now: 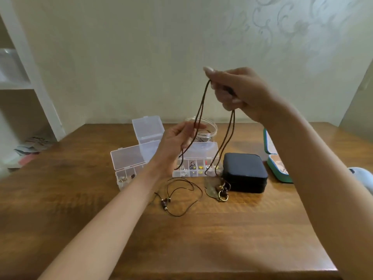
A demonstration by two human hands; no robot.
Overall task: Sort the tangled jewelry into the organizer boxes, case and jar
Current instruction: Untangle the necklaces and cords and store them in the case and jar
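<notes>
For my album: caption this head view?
Left hand and right hand hold up a brown cord necklace near organizer boxes.

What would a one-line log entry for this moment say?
stage: untangling | right hand: pinches brown cord necklace, raised | left hand: holds lower strands | pendant: down beside black case, closed

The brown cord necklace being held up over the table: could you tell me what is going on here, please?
A person seems to be untangling jewelry. The right hand holds the brown cord necklace up by its loop, and the left hand pinches its strands lower down; the pendant cluster hangs down at the wooden table. A second cord necklace lies loose in front. Behind, an open organizer box already holds small pieces, near a glass jar and a closed black case.
</notes>
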